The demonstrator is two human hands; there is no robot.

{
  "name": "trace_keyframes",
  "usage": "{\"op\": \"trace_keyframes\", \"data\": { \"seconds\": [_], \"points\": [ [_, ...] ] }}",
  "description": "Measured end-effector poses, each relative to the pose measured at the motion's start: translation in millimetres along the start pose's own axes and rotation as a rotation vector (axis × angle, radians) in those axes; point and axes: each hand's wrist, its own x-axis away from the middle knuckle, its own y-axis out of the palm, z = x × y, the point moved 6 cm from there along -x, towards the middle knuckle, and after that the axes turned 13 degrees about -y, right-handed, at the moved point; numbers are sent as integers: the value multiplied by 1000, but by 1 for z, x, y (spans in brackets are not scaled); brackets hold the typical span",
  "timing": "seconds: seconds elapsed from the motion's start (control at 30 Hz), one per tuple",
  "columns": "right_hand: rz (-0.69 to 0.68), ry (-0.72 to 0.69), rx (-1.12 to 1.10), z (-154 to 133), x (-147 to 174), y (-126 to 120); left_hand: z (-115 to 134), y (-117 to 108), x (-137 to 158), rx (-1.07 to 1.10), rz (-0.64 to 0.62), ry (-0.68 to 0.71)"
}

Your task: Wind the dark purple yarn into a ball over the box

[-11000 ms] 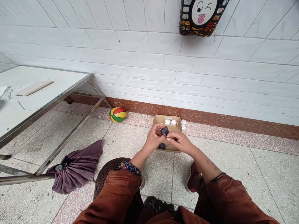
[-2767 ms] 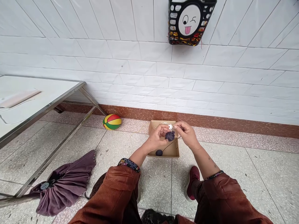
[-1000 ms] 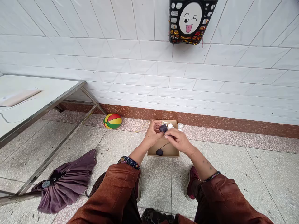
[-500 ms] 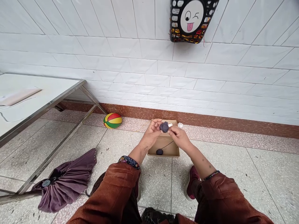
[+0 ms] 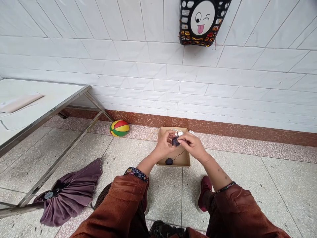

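Note:
A dark grey-purple ball of yarn point(image 5: 175, 141) is held up over the box by my left hand point(image 5: 163, 144), fingers curled around its side. My right hand point(image 5: 195, 147) is closed in a pinch against the ball's right side, seemingly on its yarn strand; the fingertips partly cover it. Below, in an open cardboard box point(image 5: 182, 163) on the floor, lies a smaller black ball of yarn point(image 5: 169, 161), with a dark strand running from it up toward my right hand. White yarn point(image 5: 180, 133) shows behind my hands at the box's far end.
A striped ball point(image 5: 119, 128) sits by the wall, left of the box. A purple gathered cloth point(image 5: 71, 191) lies near a metal-framed table point(image 5: 59, 91). A black basket point(image 5: 204, 19) hangs on the tiled wall. My shoes point(image 5: 204, 193) flank the box.
The yarn ball has come down slightly and turned in my hands. My right hand has moved over its near side, with fingers now covering more of it.

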Motion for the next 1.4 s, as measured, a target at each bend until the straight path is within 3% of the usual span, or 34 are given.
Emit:
{"op": "trace_keyframes", "data": {
  "seconds": [0.13,0.23,0.33,0.47,0.67,0.8,1.0,1.13,1.2,1.27,1.4],
  "points": [
    [91,115,13,18,4,-9,9,13,10,87,-209,39],
    [121,213,15,30,10,-7,12,12,11,309,-260,10],
    [74,258,26,36,13,3,12,4,7,511,-198,-20],
    [-45,195,30,30,13,20,6,-8,1,632,-41,-48],
    [-201,36,-47,0,7,35,-12,-21,-4,508,204,-89],
    [-127,20,-99,-12,0,20,-16,-21,-5,401,243,-109],
    [115,112,-66,6,0,-10,-6,-3,0,310,23,-110],
    [183,235,-51,28,7,-13,3,14,8,375,-244,-72],
    [177,277,-64,35,10,-9,6,16,11,458,-318,-72],
    [146,303,-73,39,12,-3,7,13,10,540,-306,-84],
    [33,288,-41,36,13,14,4,0,6,645,-153,-100]
  ]
}}
